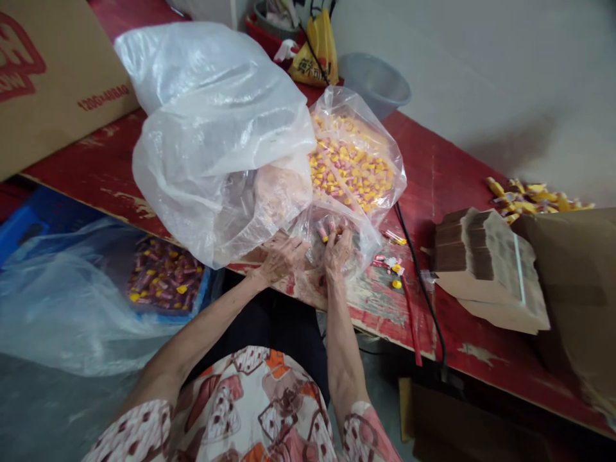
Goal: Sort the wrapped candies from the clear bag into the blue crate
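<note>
My left hand [283, 256] lies at the table's front edge, its fingers spread over clear plastic below the large white plastic bag [221, 128]. Just to its right, my right hand [337, 251] has its fingers curled at a few wrapped candies [330, 231] by the mouth of a clear bag; what exactly it grips is hard to make out. Behind my hands, the clear bag [353, 160] is full of small candies in yellow and pink wrappers.
Loose candies [395, 269] and a black cable [418, 256] lie right of my hands. Stacked cardboard pieces [486, 263] stand farther right, a big carton [58, 77] at left. A blue crate [205, 298] with candies is below left; a grey basin [375, 80] stands behind.
</note>
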Motion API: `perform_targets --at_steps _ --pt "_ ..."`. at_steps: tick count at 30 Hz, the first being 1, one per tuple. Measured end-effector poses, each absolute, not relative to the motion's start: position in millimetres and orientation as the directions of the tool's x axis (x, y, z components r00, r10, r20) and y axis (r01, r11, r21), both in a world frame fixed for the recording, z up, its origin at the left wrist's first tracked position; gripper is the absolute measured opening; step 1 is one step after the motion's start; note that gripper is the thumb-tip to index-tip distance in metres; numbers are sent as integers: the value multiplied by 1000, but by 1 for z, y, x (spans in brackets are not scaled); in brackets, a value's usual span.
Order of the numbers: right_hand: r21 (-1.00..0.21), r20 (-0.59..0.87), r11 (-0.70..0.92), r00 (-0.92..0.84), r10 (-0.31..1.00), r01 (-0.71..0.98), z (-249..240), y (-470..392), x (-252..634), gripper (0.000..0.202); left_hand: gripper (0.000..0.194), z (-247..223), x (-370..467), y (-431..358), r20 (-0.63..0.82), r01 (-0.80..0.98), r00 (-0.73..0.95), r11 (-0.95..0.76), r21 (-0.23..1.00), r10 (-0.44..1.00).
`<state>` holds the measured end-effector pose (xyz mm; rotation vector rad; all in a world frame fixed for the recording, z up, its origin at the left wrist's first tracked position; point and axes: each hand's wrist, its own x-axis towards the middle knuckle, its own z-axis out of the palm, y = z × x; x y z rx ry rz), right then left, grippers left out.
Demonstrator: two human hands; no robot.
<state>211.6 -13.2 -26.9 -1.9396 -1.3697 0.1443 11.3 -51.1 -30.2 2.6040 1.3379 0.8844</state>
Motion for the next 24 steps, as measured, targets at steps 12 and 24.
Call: perform_targets --at_steps 12,24 --pt "-612 466 -76 436 770 787 -29 -28 214 28 30 -33 9 -54 658 657 331 -665 354 677" --pt "-684 433 -48 459 776 728 -31 -47 228 34 35 -36 8 -58 565 692 322 -596 408 760"
